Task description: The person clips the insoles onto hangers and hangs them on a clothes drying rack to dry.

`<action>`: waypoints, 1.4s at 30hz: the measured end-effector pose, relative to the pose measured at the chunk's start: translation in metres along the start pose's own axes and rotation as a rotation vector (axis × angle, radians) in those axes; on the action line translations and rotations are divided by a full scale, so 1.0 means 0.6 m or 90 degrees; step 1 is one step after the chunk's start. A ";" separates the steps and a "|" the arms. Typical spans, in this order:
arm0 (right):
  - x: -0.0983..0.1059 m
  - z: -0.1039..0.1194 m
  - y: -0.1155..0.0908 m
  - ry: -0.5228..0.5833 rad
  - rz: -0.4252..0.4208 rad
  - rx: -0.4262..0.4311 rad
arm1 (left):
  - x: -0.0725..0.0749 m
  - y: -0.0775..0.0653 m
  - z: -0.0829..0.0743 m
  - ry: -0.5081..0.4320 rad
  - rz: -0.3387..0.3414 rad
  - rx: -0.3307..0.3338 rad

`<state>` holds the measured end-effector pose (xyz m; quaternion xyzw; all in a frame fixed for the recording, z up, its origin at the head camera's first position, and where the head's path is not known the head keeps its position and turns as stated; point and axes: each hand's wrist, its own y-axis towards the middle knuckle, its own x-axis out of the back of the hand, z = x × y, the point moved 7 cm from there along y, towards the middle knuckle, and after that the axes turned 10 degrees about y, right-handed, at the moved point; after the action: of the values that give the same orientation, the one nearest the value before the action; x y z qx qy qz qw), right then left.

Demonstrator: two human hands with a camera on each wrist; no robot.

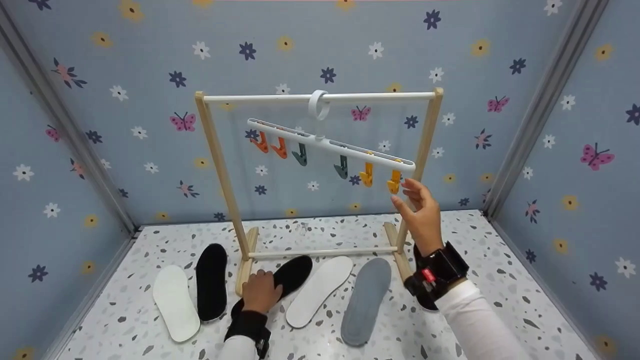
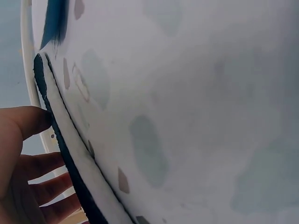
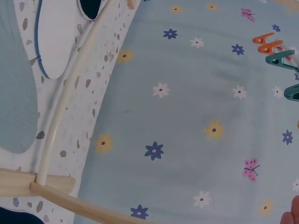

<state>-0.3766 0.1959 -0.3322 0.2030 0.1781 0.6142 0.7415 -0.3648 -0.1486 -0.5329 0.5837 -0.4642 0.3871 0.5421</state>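
Note:
My left hand (image 1: pixel 261 292) rests on a black insole (image 1: pixel 296 272) lying on the speckled surface. In the left wrist view, the thumb and fingertips touch the insole's dark upper face (image 2: pixel 67 156), and its pale underside shows beyond. My right hand (image 1: pixel 422 215) is raised beside the outermost yellow clip (image 1: pixel 393 186), thumb and fingers apart around its lower end. That clip hangs from the low right end of a tilted white hanger (image 1: pixel 367 156). Only fingertips (image 3: pixel 292 214) of this hand show in the right wrist view's corner.
A wooden stand (image 1: pixel 220 170) with a white top bar (image 1: pixel 260 98) carries the hanger by its hook (image 1: pixel 315 106). Orange clips (image 1: pixel 280 148), green clips (image 1: pixel 342 168) and another yellow clip (image 1: pixel 367 176) hang along it. White insoles (image 1: pixel 175 302), a black insole (image 1: pixel 211 282) and a grey insole (image 1: pixel 367 300) lie in front.

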 end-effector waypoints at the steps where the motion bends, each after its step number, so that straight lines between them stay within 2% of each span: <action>1: 0.000 0.002 0.002 0.008 -0.003 0.000 | -0.001 0.000 0.000 0.001 -0.002 0.000; 4: -0.001 0.010 0.006 0.026 -0.013 -0.008 | -0.001 0.000 -0.001 0.002 -0.013 -0.007; 11: -0.019 0.062 -0.007 0.030 -0.014 -0.039 | 0.004 0.002 -0.002 -0.010 -0.007 -0.006; 20: -0.027 0.067 0.002 0.078 -0.026 0.003 | 0.003 0.008 -0.001 -0.055 -0.020 -0.004; 23: -0.028 0.068 0.003 0.085 -0.030 0.010 | 0.005 0.010 -0.001 -0.077 -0.005 -0.005; 27: -0.028 0.068 0.004 0.081 -0.029 0.006 | 0.012 0.012 0.003 -0.098 0.023 0.017; 31: -0.030 0.070 0.005 0.080 -0.022 0.000 | 0.023 0.012 0.006 -0.121 0.026 0.026; 36: -0.032 0.076 0.008 0.079 -0.016 -0.005 | 0.035 0.011 0.011 -0.181 0.032 0.027; 42: -0.030 0.082 0.010 0.069 -0.024 -0.005 | 0.045 0.013 0.019 -0.242 0.058 0.045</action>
<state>-0.3594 0.1752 -0.2870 0.1632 0.2191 0.6111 0.7429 -0.3656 -0.1629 -0.5065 0.6435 -0.5703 0.3100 0.4058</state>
